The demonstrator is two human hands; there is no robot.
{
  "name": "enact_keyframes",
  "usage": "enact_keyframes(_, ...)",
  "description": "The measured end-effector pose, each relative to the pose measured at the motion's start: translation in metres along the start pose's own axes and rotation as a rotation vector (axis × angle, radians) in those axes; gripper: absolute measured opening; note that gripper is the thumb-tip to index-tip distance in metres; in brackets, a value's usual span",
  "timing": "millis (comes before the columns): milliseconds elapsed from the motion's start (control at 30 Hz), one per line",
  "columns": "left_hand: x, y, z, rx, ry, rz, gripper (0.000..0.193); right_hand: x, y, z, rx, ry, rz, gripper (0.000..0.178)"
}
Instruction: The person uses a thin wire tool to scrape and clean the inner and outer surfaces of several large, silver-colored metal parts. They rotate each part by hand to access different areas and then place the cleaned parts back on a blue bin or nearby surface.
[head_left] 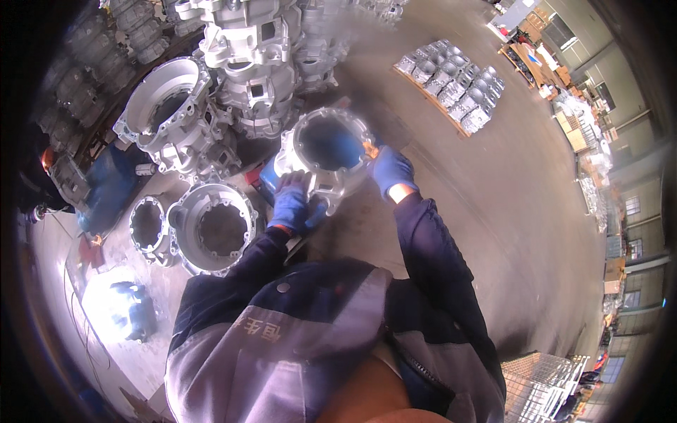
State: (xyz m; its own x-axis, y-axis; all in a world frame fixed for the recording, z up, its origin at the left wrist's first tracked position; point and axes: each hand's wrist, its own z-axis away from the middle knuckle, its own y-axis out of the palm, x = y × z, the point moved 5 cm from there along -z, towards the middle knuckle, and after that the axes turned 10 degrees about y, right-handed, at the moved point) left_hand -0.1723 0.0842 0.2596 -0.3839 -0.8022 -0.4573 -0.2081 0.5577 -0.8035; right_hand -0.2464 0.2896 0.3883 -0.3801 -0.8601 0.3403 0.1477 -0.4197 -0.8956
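Note:
A ring-shaped cast metal housing with a wide round opening is in front of me, tilted a little. My left hand, in a blue glove, grips its near left side, with the fingers over the edge. At the right of its rim, my right hand, also gloved in blue, is closed around a small orange-brown piece whose kind I cannot make out. That piece touches or nearly touches the rim. Something blue shows beneath the housing and through its opening.
Tall stacks of castings rise beyond, next to a large open housing. Two more housings lie at my left. A bright lamp glares at lower left. A pallet of castings stands far right; a wire cage is at lower right.

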Motion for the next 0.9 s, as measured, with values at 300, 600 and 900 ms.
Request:
enact_keyframes(300, 0.008, 0.035, 0.109, 0.353, -0.09, 0.088, 0.021, -0.095, -0.04, 0.04, -0.021, 0.059, 0.206, 0.042)
enact_keyframes(600, 0.015, 0.08, 0.17, 0.642, -0.274, 0.156, 0.029, -0.145, -0.034, 0.096, 0.135, 0.055, 0.099, 0.043)
enact_keyframes(900, 0.037, 0.078, 0.203, 0.663, -0.391, 0.141, 0.03, -0.057, -0.006, 0.088, 0.15, -0.244, 0.184, 0.041)
